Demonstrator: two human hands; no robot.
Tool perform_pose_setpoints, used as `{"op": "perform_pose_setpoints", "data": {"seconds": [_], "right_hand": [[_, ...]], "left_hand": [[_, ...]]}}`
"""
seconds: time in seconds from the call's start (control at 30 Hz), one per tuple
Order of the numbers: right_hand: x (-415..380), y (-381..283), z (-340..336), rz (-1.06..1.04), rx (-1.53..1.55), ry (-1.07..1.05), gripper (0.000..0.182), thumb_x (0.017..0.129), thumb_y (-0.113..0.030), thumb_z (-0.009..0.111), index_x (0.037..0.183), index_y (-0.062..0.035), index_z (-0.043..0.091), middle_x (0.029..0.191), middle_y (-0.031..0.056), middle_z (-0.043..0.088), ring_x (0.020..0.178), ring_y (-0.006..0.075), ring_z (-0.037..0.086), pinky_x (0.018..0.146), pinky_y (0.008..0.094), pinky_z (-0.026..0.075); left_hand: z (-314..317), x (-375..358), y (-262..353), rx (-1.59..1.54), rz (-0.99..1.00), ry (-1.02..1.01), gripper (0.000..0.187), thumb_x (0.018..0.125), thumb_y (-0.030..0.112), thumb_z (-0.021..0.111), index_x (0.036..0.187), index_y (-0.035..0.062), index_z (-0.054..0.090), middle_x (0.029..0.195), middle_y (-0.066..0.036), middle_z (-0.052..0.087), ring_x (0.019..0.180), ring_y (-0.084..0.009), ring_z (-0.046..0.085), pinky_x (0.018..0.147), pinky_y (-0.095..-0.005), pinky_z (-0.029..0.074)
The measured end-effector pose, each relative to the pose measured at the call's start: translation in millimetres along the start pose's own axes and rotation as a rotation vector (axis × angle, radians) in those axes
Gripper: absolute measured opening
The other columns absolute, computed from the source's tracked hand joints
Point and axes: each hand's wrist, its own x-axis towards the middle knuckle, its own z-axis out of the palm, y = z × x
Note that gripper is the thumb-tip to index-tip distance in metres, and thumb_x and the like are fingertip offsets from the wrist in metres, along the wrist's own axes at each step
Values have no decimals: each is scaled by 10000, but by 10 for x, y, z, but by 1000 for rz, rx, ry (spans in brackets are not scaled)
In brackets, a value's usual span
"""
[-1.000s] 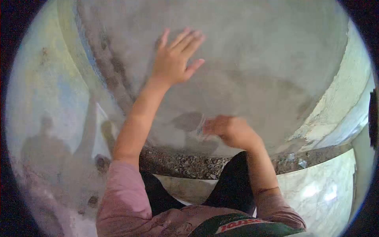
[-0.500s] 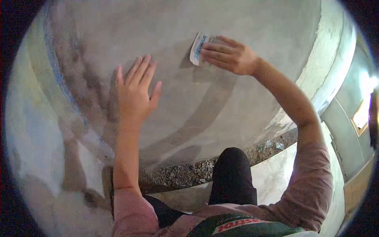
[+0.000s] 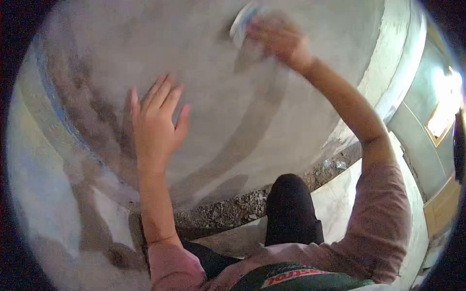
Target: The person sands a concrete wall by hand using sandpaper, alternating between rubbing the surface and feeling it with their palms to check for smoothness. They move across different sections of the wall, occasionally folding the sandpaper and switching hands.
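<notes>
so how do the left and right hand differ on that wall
The left hand lies flat and open on the grey wall, fingers spread and holding nothing; the right hand presses a small white sheet against it. The left sits lower and looks sharp; the right reaches higher and is blurred. Both touch the wall.

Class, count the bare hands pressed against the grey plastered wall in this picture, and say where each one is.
2. The left hand lies flat, fingers spread, on the grey plastered wall at mid-left. The right hand, blurred, presses a white pad near the top.
</notes>
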Motion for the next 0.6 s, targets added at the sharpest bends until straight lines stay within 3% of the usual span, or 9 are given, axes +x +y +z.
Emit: {"op": "perform_pose_setpoints", "data": {"seconds": [0.1, 0.17, 0.27, 0.33, 0.37, 0.43, 0.47, 0.5, 0.6], "right_hand": [[88, 37, -129, -244, -63, -128, 366, 889, -108, 701, 1240, -204, 748, 1394, -33, 702, 1319, 207, 647, 1190, 520, 419], [-193, 509, 162, 107, -99, 105, 335, 928, -168, 679, 1252, -218, 749, 1426, -34, 683, 1368, 163, 609, 1226, 513, 364], [-33, -156, 40, 265, -300, 161, 353, 933, -101, 670, 1256, -221, 749, 1425, -42, 685, 1333, 142, 636, 1205, 492, 383], [-7, -387, 7, -88, 19, -85, 405, 917, -22, 646, 1261, -209, 750, 1437, -21, 677, 1348, 157, 626, 1180, 501, 407], [-29, -264, -15, -82, 26, -78, 405, 917, -22, 646, 1261, -209, 750, 1437, -21, 677, 1348, 157, 626, 1180, 501, 407], [-86, 249, -57, 200, -210, 32, 381, 935, -35, 626, 1257, -201, 747, 1448, -7, 667, 1376, 195, 605, 1182, 523, 423], [-144, 397, 77, 295, -116, 269, 394, 920, -47, 637, 1270, -197, 738, 1437, -11, 675, 1372, 205, 610, 1184, 521, 431], [-145, 327, 77, 286, -114, 264, 394, 920, -47, 637, 1270, -197, 738, 1437, -11, 675, 1372, 205, 610, 1184, 521, 431], [5, -272, -113, -55, -107, -36, 350, 915, -90, 662, 1239, -188, 748, 1399, -23, 700, 1346, 192, 629, 1186, 505, 430]], "left_hand": [[-33, 36, -4, 18, -6, -31, 438, 989, 336, 640, 1369, 119, 674, 1614, -49, 501, 1489, -275, 467, 1250, -650, 183], [-46, 13, -7, 21, -7, -56, 437, 987, 332, 645, 1369, 122, 675, 1621, -44, 492, 1495, -273, 459, 1252, -646, 184], [-47, 15, 55, 15, -29, -54, 438, 985, 343, 651, 1366, 127, 679, 1631, -53, 476, 1502, -273, 446, 1252, -641, 192], [-93, 25, 93, 29, -12, -78, 446, 980, 354, 663, 1369, 136, 680, 1637, -75, 465, 1511, -278, 434, 1248, -638, 201], [-89, 26, 101, 36, -10, -88, 446, 980, 354, 663, 1369, 136, 680, 1637, -75, 465, 1511, -278, 434, 1248, -638, 201], [-84, 27, 81, 12, -4, -68, 451, 978, 360, 669, 1368, 133, 682, 1638, -98, 460, 1514, -288, 429, 1242, -635, 212], [-89, 17, 61, 16, -5, -69, 451, 978, 360, 669, 1368, 133, 682, 1638, -98, 460, 1514, -288, 429, 1242, -635, 212], [-86, 21, 76, 18, -18, -78, 450, 976, 357, 672, 1367, 133, 684, 1640, -99, 457, 1514, -290, 429, 1242, -634, 212], [-70, 30, 130, 30, -26, -85, 448, 971, 348, 681, 1363, 130, 688, 1645, -100, 450, 1515, -291, 428, 1244, -635, 210]]}}
